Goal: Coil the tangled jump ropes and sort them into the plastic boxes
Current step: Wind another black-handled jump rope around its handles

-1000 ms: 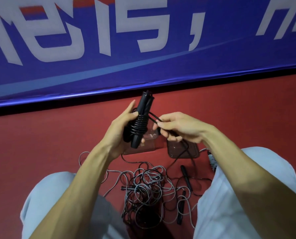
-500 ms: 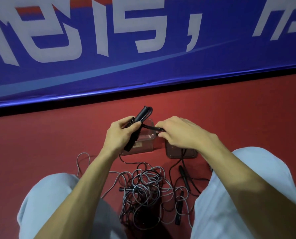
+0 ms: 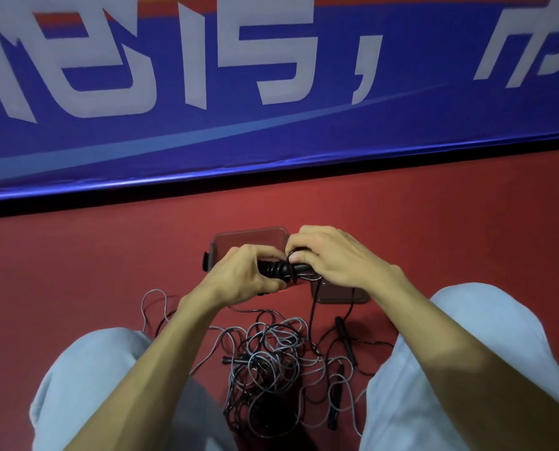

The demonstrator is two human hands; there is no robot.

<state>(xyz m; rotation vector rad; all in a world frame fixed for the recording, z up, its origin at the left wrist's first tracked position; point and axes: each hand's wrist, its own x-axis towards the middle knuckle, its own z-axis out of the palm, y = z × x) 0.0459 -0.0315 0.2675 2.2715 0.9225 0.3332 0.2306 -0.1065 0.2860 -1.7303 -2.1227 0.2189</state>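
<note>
Black jump rope (image 3: 276, 270): wound in tight turns round its handles, lying crosswise, held above the floor between both hands; in front of the boxes, inside neither.
Left hand (image 3: 236, 278): fingers curled round the left end of the bundle, gripping it.
Right hand (image 3: 333, 258): fingers bent over the right end, holding it, thumb against the last turn.
Loose cord (image 3: 313, 307): hangs from the bundle down to the pile.
Clear plastic box (image 3: 249, 231): on the floor behind the left hand, partly hidden; contents not discernible.
Second plastic box (image 3: 340, 297): on the floor under the right hand, mostly hidden.
Tangle of grey and black ropes (image 3: 268, 362): heaped on the floor between the knees, near both boxes.
Loose black handle (image 3: 345, 340): lying at the right edge of the tangle.
Red floor (image 3: 76, 271); blue banner (image 3: 271, 141) with white characters, along the back.
Light trouser legs (image 3: 86, 385): either side of the tangle.
</note>
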